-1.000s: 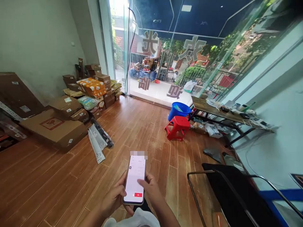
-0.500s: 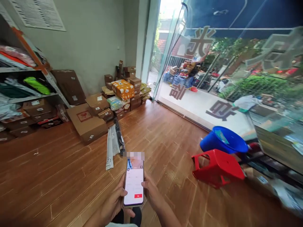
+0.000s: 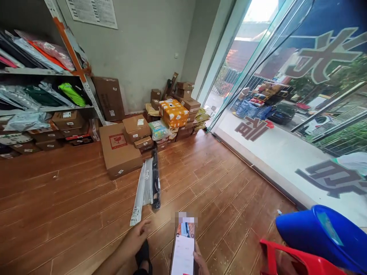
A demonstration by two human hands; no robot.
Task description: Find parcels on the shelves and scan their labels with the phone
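Note:
A smartphone [image 3: 183, 254] with a lit, mostly white screen stands upright at the bottom middle. My right hand [image 3: 201, 262] grips it along its right edge, and the phone hides most of that hand. My left hand [image 3: 141, 232] is off the phone, loosely bent, with nothing in it. Just beyond that hand, long wrapped packages lie side by side on the floor: a narrow white one [image 3: 138, 202], a grey one [image 3: 148, 179] and a black one [image 3: 155, 183].
A large carton [image 3: 117, 145] and stacked parcels, one in orange-and-white wrap [image 3: 173, 112], stand by the wall. Shelves [image 3: 46, 110] with bagged parcels are at left. A blue bucket [image 3: 304, 229] and a red stool [image 3: 298, 256] stand lower right, near the glass front [image 3: 266, 149].
My left hand has let go of the phone and moved away to the left. The right hand keeps the phone, now lower and farther right in view. The view has turned left.

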